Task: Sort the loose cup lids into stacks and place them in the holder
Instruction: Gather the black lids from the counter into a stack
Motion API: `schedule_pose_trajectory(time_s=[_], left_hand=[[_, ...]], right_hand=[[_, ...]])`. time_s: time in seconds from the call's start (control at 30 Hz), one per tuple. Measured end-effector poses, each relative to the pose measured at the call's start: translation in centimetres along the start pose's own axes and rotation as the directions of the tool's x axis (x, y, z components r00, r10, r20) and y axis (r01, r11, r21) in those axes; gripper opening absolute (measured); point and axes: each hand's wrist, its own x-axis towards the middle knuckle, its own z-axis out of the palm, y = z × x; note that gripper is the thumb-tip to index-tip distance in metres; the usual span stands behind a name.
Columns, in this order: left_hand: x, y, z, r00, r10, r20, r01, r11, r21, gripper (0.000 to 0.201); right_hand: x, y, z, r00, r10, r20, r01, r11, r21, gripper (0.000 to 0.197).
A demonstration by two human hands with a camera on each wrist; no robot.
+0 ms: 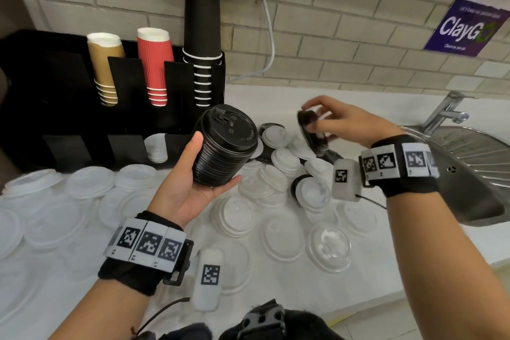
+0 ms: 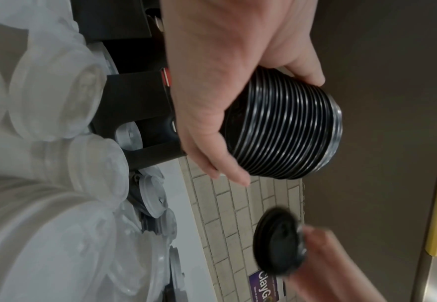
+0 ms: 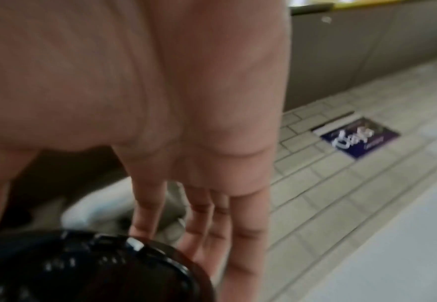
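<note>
Early-to-mid progress, by the look of it. Near edge of surface (image 1: 372, 279): clear lids (image 1: 329, 247) spread loose, unsorted, little bare room. Mid-surface: left hand (image 1: 187, 174) wrapped around tall black lid stack (image 1: 226, 146), held clear above the litter. Right hand (image 1: 334, 121) pinching one black lid (image 1: 311, 130) on edge, just beside the stack, not yet seated. Below that: white lids (image 1: 285, 159) heaped with a few black ones. Right edge drops into sink (image 1: 469, 163). Far left corner: holder (image 1: 69, 124), one lower slot with a few white lids, neighbouring slots look free.
</note>
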Motion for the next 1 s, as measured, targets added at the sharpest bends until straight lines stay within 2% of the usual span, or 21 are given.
schedule_pose_trajectory(time_s=[0.1,0.17,0.23,0.4,0.57,0.77,0.9,1.0], left_hand=[[0.0,0.6,-0.1,1.000,0.010,-0.001,-0.009,1.000,0.027,0.067],[0.0,1.1,-0.3,1.000,0.023,-0.016,-0.022,0.998,0.054,0.078],[-0.1,1.6,-0.6,0.999,0.036,-0.037,-0.033,0.997,0.075,0.085],[-0.6,2.4,-1.3,0.995,0.056,-0.078,-0.047,0.992,0.117,0.089],[-1.1,2.8,-1.9,0.997,0.054,-0.063,-0.042,0.982,0.182,0.074],[-1.3,2.9,-2.8,0.999,0.017,-0.050,-0.005,0.977,0.214,0.071],[-1.5,3.0,-3.0,0.998,-0.001,-0.055,0.013,0.976,0.219,0.079],[-1.6,2.8,-3.1,0.999,-0.020,-0.049,0.030,0.976,0.215,0.072]], right_hand=[[-1.9,-4.2,3.6,0.965,-0.253,-0.061,0.260,0.943,0.208,0.046],[-2.8,-5.8,6.2,0.938,-0.329,-0.111,0.348,0.886,0.306,0.048],[-3.4,-6.6,8.6,0.919,-0.346,-0.191,0.393,0.848,0.356,0.050],[-3.9,-7.2,13.0,0.893,-0.307,-0.330,0.400,0.877,0.267,0.056],[-3.6,-7.9,14.7,0.868,-0.289,-0.403,0.399,0.890,0.220,0.052],[-3.5,-8.3,16.1,0.867,-0.276,-0.415,0.398,0.885,0.243,0.040],[-3.5,-8.4,16.4,0.888,-0.265,-0.375,0.376,0.889,0.261,0.042],[-3.5,-8.4,16.5,0.887,-0.262,-0.380,0.369,0.898,0.241,0.044]])
